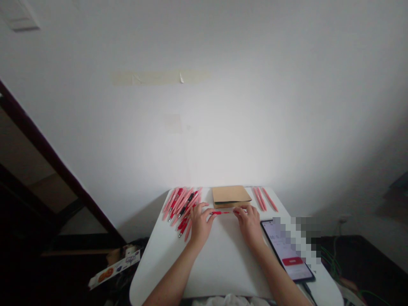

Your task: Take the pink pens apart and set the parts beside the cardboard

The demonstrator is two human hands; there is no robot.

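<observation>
A red pen (pixel 219 213) lies level between my two hands above the white table. My left hand (pixel 200 219) pinches its left end between thumb and finger. From there the red body thins toward my right hand (pixel 247 219), whose fingertips are closed on a small part at the right end. Whether that part is joined to the pen or separate, I cannot tell. Beside and partly behind my left hand is a loose pile of pink, red and black pens (pixel 183 206). A brown cardboard-coloured notebook or flat packet (pixel 231 194) lies just beyond both hands.
Several pink pens (pixel 259 199) lie at the table's back right. A phone (pixel 285 250) with a lit screen and a cable rests along the right side of the white table (pixel 223 263). The wall (pixel 223 140) rises directly behind the table. A printed box (pixel 116 270) sits lower left.
</observation>
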